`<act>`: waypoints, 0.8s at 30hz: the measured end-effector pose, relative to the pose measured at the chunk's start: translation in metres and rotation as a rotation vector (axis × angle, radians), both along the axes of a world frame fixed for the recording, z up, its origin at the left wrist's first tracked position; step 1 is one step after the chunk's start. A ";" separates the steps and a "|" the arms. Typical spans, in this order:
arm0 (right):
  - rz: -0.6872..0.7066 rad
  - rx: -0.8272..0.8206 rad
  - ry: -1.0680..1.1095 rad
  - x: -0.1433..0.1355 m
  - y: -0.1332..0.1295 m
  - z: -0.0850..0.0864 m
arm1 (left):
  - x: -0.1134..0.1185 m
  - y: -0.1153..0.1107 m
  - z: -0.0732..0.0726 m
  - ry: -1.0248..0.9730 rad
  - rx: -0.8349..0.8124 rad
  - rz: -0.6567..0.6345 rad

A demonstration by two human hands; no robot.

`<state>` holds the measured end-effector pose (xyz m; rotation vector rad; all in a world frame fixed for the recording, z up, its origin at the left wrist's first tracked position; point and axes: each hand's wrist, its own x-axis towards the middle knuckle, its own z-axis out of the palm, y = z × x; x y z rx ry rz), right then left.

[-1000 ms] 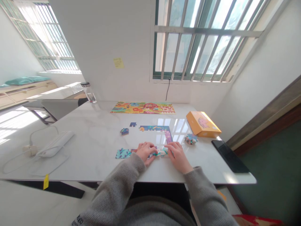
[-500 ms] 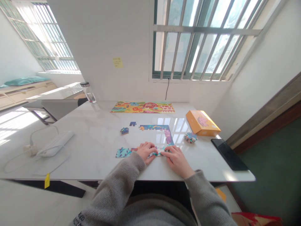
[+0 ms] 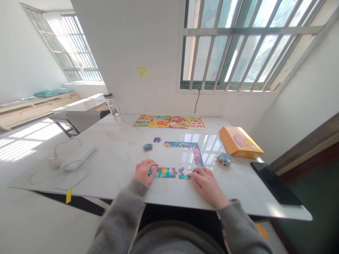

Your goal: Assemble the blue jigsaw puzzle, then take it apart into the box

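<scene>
My left hand (image 3: 145, 171) is closed around the left end of a bottom puzzle strip (image 3: 165, 172), which lies flat on the white table. A narrow gap parts this strip from a bottom-right puzzle section (image 3: 184, 173), where my right hand (image 3: 208, 181) rests with its fingers bent on the pieces; whether it grips them is unclear. Above, a dark blue top row (image 3: 182, 144) joins a purple right side (image 3: 197, 156). One loose blue piece (image 3: 157, 140) lies at the upper left, near a small pile of pieces (image 3: 148, 147).
A bigger pile of pieces (image 3: 224, 159) sits beside an orange box (image 3: 241, 141) at the right. Close by lies a black tablet (image 3: 274, 182). Toward the wall are a colourful finished puzzle (image 3: 169, 121) and a bottle (image 3: 112, 105). A power strip with cables (image 3: 78, 157) lies left.
My left hand has moved left along the bottom strip. A gap now shows between that strip and the right section. The whole view has shifted.
</scene>
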<state>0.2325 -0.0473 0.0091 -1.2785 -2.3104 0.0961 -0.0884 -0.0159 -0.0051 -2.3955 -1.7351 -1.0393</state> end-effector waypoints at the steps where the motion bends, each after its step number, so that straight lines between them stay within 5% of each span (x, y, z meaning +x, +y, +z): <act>1: 0.001 0.006 -0.001 0.000 0.000 0.000 | -0.011 -0.004 -0.004 0.025 -0.009 0.051; 5: -0.008 0.029 -0.012 0.001 0.000 0.000 | -0.035 -0.015 -0.014 0.090 -0.029 0.148; 10: -0.010 0.030 -0.010 0.001 0.001 0.000 | -0.021 -0.019 -0.009 0.157 -0.025 0.061; 16: -0.016 0.014 0.001 0.000 0.001 0.000 | 0.007 -0.011 -0.003 0.147 -0.029 -0.216; 24: -0.015 -0.004 0.025 0.000 0.000 0.001 | 0.037 0.032 0.014 0.266 -0.133 -0.525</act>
